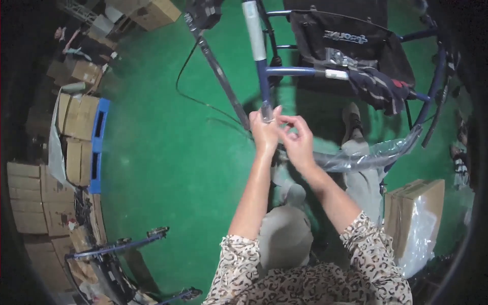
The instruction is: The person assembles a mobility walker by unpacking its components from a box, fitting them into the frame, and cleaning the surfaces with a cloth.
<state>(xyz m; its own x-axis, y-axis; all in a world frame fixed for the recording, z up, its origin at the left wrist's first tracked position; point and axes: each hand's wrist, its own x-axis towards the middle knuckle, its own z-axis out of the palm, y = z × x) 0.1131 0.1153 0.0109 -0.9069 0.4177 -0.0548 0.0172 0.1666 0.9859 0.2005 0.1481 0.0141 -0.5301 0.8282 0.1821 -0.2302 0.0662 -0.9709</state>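
A blue metal frame tube with a white sleeve on its upper part comes down to my hands. My left hand is wrapped round the tube's lower end, where clear plastic film covers it. Right beside it, my right hand has its thumb and fingers pinched close to the tube end; anything between them is too small to make out. Below my right hand, a curved tube in clear plastic wrap runs to the right. A dark cloth hangs over the blue frame.
A black bag with white lettering sits within the frame. Cartons stand by a blue pallet at left. A plastic-covered carton is at right. Blue frame parts lie lower left. A person is at upper left.
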